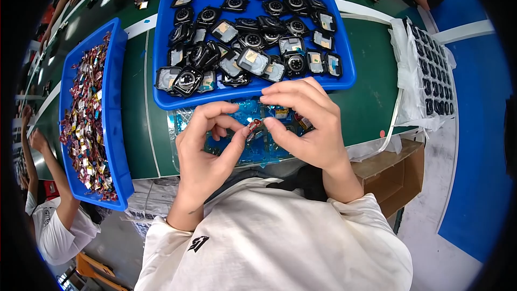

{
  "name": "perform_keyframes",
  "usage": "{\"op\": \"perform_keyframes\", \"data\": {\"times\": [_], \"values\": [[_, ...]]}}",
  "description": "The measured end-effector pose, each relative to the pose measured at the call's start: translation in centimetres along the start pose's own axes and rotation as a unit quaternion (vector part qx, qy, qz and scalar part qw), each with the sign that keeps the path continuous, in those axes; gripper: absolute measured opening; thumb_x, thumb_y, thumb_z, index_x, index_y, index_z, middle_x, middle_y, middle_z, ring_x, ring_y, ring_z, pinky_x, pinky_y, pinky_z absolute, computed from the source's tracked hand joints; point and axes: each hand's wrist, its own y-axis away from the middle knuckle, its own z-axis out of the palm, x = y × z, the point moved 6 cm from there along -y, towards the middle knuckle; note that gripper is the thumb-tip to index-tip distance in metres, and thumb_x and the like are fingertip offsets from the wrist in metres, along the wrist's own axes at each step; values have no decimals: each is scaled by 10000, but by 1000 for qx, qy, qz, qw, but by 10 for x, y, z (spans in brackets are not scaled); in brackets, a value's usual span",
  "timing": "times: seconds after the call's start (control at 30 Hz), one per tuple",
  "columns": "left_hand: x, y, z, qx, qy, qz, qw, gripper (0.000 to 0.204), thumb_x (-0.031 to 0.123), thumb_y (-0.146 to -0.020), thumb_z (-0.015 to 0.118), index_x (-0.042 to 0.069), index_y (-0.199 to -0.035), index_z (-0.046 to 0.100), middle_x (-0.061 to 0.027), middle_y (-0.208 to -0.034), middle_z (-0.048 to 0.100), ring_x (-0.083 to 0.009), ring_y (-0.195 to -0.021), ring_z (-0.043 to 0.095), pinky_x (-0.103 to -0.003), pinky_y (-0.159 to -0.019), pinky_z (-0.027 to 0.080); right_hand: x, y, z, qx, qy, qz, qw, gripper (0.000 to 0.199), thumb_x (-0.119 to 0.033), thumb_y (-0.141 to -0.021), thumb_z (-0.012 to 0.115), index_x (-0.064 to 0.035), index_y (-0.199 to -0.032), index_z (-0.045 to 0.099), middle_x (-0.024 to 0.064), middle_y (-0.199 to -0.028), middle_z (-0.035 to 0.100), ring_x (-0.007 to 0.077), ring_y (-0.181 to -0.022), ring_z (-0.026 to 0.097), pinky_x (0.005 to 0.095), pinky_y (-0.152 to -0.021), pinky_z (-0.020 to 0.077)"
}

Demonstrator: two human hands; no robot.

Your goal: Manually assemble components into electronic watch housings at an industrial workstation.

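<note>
My left hand [207, 143] pinches a small red electronic part with metallic bits [254, 126] between thumb and finger. Close to that part is the thumb of my right hand [309, 126], whose fingers are spread and curved with nothing seen between them. Whether the right thumb touches the part is hard to tell. Beneath both hands lies a clear plastic tray [177, 153] with blue film [245, 109] and several small parts, partly hidden by the hands. Just beyond stands a blue tray [253, 92] full of black watch casings [251, 40], some face down, some showing grey insides.
A long blue bin [123, 167] heaped with small red and silver parts [89, 124] stands at left. To the right, a white-lined stack [401, 70] holds rows of black pieces. A cardboard box [396, 175] sits below the green table [371, 54]. Other people's arms [64, 199] show at left.
</note>
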Motion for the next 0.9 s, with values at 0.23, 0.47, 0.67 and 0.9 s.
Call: {"op": "perform_keyframes", "data": {"times": [0.23, 0.47, 0.67, 0.9], "values": [[-1, 0, 1, 29, 16, 5, 999, 262, -36, -743, 708, 33, -954, 570, -25, -747, 664, -79, -641, 520, -209, -580, 388, 0, 3, 6, -6, -54, -32, 998, 155, -41, -699, 755, -73, -846, 717, 31, -885, 665, 171, -743, 556, 249, -600, 429], [19, -5, 4, -61, -3, 155, 986, 151, -47, -722, 699, -8, -868, 688, -68, -804, 654, -161, -719, 553, -274, -660, 414, 17, 16, 14, -17, -307, 201, 930, 140, -56, -734, 760, -43, -864, 712, 57, -920, 669, 152, -680, 563, 240, -619, 402], [15, -4, 1, -27, 43, 125, 991, 220, -29, -722, 706, -9, -942, 711, -87, -838, 656, -189, -753, 560, -281, -691, 421, -2, 5, -5, -15, -121, -27, 992, 246, -48, -639, 789, -44, -871, 708, 82, -955, 642, 162, -720, 570, 268, -651, 424], [16, -1, -5, -47, -72, 154, 984, 235, -22, -677, 730, -11, -909, 695, -93, -839, 658, -192, -766, 575, -285, -701, 440, 8, 12, 2, -30, -172, 7, 985, 153, -43, -716, 764, -37, -861, 716, 63, -868, 656, 170, -694, 582, 274, -608, 448]]}}
